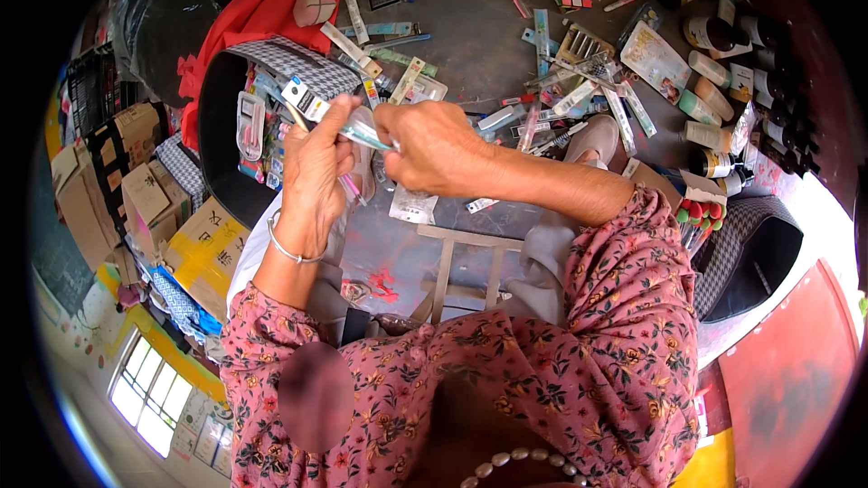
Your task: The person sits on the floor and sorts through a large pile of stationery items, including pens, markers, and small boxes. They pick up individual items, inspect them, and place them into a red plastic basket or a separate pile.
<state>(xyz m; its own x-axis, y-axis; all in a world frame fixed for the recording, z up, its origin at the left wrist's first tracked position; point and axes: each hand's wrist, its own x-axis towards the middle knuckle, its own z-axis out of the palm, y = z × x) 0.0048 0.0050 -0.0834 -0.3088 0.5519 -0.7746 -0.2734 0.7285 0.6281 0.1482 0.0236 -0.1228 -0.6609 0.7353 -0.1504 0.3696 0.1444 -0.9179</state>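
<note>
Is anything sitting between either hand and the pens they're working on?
Nothing visible. The left hand and right hand both already grip the bundle of packaged pens directly, held up above the floor. The loose stationery packs lie beyond the hands, not between them and the bundle.

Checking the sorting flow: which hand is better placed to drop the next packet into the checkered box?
Probably the left hand: it hovers right at the checkered box rim, gripping slim packets. The right hand pinches the same packets farther from it.
</note>
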